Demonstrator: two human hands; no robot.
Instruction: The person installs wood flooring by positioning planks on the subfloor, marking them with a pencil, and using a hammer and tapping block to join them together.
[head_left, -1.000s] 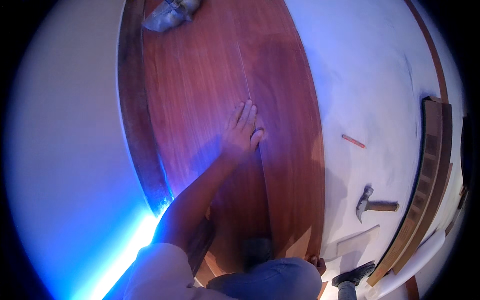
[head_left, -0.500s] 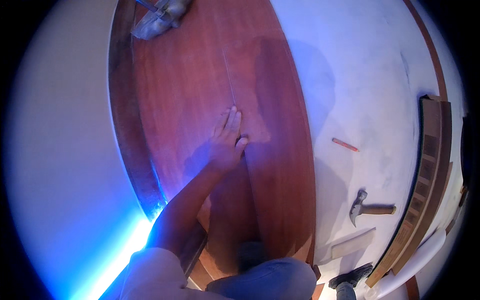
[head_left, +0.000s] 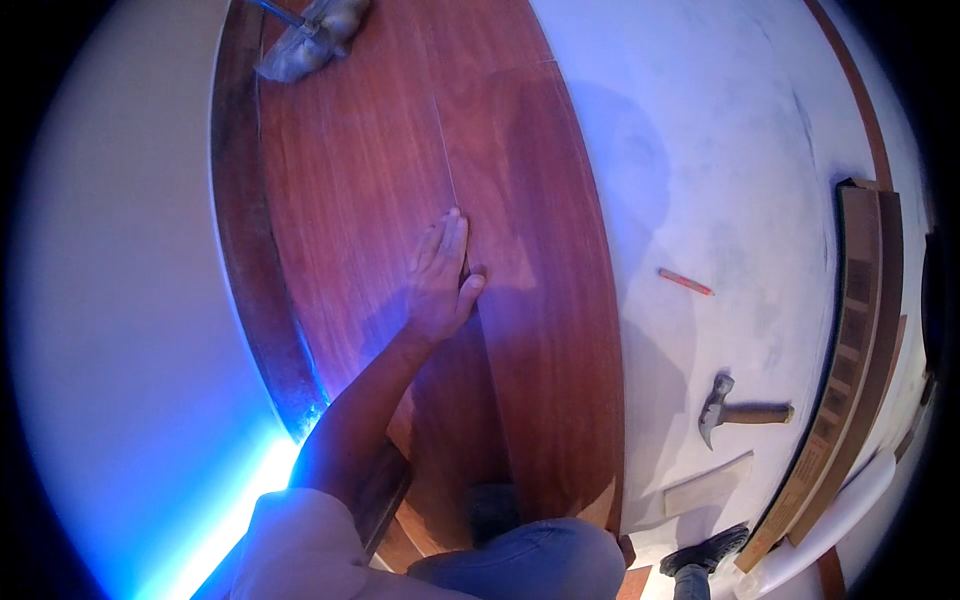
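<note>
My left hand [head_left: 438, 285] lies on the reddish wooden boards [head_left: 345, 180], fingers stretched out along the seam between two long planks [head_left: 555, 300], with the thumb a little apart. My forearm reaches up from the lower left. A small part of my right hand [head_left: 625, 550] shows at the boards' lower right edge beside my knee [head_left: 540, 565]; most of it is hidden, so I cannot tell what it holds.
A claw hammer [head_left: 750, 413], red pencil [head_left: 685, 281] and pale tile-like piece [head_left: 705, 485] lie on the white floor. Long cardboard boxes [head_left: 860, 350] and a white roll [head_left: 820, 525] lie rightward. A plastic-wrapped bundle [head_left: 310, 40] sits upper left. A wall [head_left: 120, 280] with a glowing strip runs left.
The boards and my left hand have shifted left in the picture as the view moved. My hand stays on the seam. Less of my right hand shows now.
</note>
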